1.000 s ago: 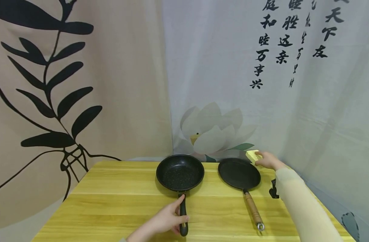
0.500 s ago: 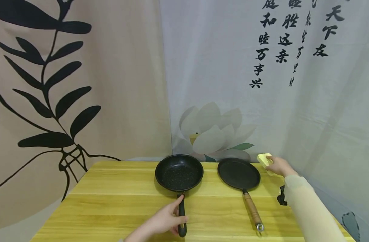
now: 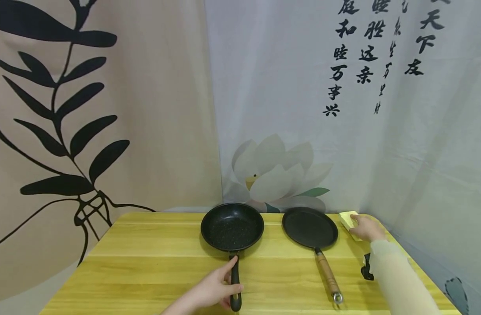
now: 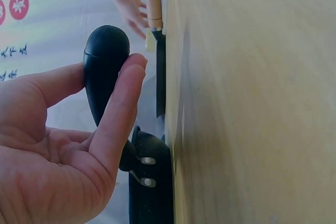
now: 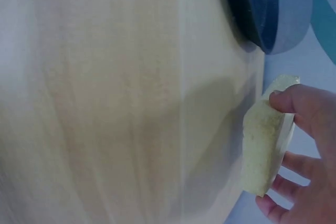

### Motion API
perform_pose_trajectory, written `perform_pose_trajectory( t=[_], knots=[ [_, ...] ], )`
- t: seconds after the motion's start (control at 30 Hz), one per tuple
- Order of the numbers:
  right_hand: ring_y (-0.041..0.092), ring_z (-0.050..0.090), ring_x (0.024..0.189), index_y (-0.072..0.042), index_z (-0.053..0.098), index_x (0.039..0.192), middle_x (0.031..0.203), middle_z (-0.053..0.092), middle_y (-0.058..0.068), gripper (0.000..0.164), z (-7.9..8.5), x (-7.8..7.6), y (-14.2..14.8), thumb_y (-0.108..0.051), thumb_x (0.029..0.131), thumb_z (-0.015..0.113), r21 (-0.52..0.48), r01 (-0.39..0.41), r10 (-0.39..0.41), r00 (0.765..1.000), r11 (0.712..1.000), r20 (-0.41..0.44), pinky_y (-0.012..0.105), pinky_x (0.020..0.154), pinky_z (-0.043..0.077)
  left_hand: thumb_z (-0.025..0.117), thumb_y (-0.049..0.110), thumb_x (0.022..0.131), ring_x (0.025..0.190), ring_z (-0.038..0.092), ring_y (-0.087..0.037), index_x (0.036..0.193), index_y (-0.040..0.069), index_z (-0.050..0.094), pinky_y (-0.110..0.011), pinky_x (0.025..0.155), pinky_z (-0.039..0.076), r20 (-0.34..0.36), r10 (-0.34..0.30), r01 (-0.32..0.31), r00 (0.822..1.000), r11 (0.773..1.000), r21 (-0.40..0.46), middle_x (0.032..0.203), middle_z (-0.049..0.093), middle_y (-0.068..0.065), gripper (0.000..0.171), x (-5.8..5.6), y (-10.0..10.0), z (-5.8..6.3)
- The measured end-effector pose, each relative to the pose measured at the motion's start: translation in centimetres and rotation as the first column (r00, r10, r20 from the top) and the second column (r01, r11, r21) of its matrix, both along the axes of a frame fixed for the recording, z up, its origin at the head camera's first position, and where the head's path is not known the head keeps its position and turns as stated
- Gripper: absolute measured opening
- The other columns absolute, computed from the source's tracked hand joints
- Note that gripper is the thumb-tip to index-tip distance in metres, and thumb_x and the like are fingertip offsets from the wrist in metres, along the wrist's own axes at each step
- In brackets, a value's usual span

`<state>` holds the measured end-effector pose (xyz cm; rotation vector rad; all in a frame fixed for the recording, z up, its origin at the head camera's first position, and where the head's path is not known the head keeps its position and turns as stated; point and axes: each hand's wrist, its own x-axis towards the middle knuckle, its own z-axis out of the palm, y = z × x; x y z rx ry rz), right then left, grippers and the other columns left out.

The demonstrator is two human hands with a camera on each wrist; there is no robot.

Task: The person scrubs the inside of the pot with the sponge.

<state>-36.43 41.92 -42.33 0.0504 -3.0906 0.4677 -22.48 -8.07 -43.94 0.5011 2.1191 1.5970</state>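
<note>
My left hand (image 3: 215, 286) holds the black handle (image 3: 234, 275) of a deep frying pan (image 3: 232, 227) with a dark speckled inside, near the table's middle. In the left wrist view, thumb and fingers lie on either side of the pan handle (image 4: 102, 72). At the far right corner my right hand (image 3: 367, 228) grips a pale yellow sponge (image 3: 347, 220). The right wrist view shows the thumb on one face of the sponge (image 5: 262, 140) and fingers on the other. Whether the sponge touches the tabletop I cannot tell.
A flat black pan (image 3: 310, 227) with a wooden handle (image 3: 328, 273) lies between the hands, left of the sponge. The wooden table (image 3: 145, 262) ends at the back against a printed curtain (image 3: 169, 109). A black wrist device (image 3: 367, 267) sits at the right sleeve.
The right hand has moved right, away from the flat pan, then lowered with the sponge toward the table's far right corner. The left hand keeps its hold on the frying pan handle.
</note>
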Motion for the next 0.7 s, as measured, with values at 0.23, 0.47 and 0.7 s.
perform_pose_trajectory(
  t=[0.23, 0.47, 0.7],
  knots=[
    [0.065, 0.037, 0.116, 0.007, 0.039, 0.142, 0.134, 0.041, 0.04, 0.064, -0.5, 0.3, -0.4, -0.024, 0.09, 0.061, -0.014, 0.043, -0.042, 0.999, 0.999, 0.029, 0.072, 0.083, 0.041, 0.068, 0.017, 0.093, 0.054, 0.06, -0.016, 0.154, -0.002, 0.015, -0.036, 0.05, 0.057, 0.01, 0.0, 0.0, 1.0, 1.0, 0.003, 0.082, 0.06, -0.011, 0.083, -0.1, 0.0, -0.2],
    [0.068, 0.034, 0.114, 0.007, 0.04, 0.141, 0.133, 0.04, 0.041, 0.064, -1.1, 0.4, -0.4, -0.024, 0.09, 0.061, 0.005, 0.052, -0.052, 0.998, 0.999, 0.038, 0.074, 0.084, 0.038, 0.068, 0.015, 0.093, 0.054, 0.06, -0.016, 0.154, -0.001, 0.015, -0.035, 0.049, 0.057, 0.012, -0.001, 0.001, 1.0, 1.0, 0.009, 0.082, 0.06, -0.011, 0.082, 0.1, 0.0, -0.1],
    [0.069, 0.031, 0.116, 0.007, 0.039, 0.142, 0.135, 0.038, 0.042, 0.064, -1.1, 0.1, -0.6, -0.025, 0.09, 0.059, -0.011, 0.054, -0.054, 0.997, 0.998, 0.054, 0.076, 0.084, 0.036, 0.068, 0.015, 0.093, 0.053, 0.06, -0.015, 0.153, -0.002, 0.015, -0.034, 0.049, 0.057, 0.006, 0.002, -0.002, 1.0, 1.0, 0.007, 0.082, 0.06, -0.011, 0.082, 0.0, 0.0, -0.1]
  ],
)
